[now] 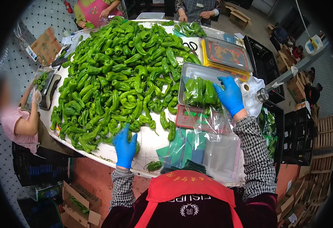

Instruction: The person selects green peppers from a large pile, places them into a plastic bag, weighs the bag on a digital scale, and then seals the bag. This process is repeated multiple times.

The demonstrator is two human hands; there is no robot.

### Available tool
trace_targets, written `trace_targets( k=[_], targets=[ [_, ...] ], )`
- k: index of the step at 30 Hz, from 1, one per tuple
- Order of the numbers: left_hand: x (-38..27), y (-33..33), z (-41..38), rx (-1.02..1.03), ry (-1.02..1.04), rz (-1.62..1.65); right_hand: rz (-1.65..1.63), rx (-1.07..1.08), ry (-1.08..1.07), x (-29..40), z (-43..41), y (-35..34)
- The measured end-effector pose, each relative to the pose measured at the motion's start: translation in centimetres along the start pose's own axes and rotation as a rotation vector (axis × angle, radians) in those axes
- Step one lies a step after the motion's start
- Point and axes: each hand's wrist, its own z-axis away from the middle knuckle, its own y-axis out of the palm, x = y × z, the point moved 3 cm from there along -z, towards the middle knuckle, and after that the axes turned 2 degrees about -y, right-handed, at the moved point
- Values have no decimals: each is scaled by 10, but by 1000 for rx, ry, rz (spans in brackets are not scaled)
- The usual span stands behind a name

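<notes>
My left hand [125, 147], in a blue glove, is at the near edge of a large pile of green peppers [121, 74], with thumb and fingers apart. A pepper lies partly hidden behind its thumb. My right hand [230, 95], also gloved, has its fingers spread at the right side of a clear plastic bag of peppers [202, 92], touching it. That bag lies in the metal tray [193, 71] of a red digital scale [183, 116] with a lit green display. The bag's loose plastic end hangs over the scale's front.
Flat clear bags [220, 154] lie before me near a single pepper [154, 166]. A yellow scale [226, 54] and black scissors [192, 47] are farther back. A steel-lidded bottle [262, 95] stands right, beside black crates [269, 128]. Co-workers stand across and at left, one handling bagged peppers [42, 79].
</notes>
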Motion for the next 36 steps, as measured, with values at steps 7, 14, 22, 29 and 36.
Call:
trace_targets(
  k=[7, 14, 22, 29, 36],
  targets=[
    [-6, -9, -5, -210, 25, -239, 136, 34, -142, 23, 4, -9],
    [-74, -21, -6, -239, 272, 12, 343, 321, 0, 31, 5, 9],
    [-239, -18, 18, 12, 763, 40, 348, 342, 84, 19, 7, 25],
    [-250, 42, 9, 87, 789, -383, -646, 142, 532, -5, 14, -7],
    [-225, 37, -9, -87, 912, -194, -1733, 215, 480, 17, 98, -62]
  ],
)
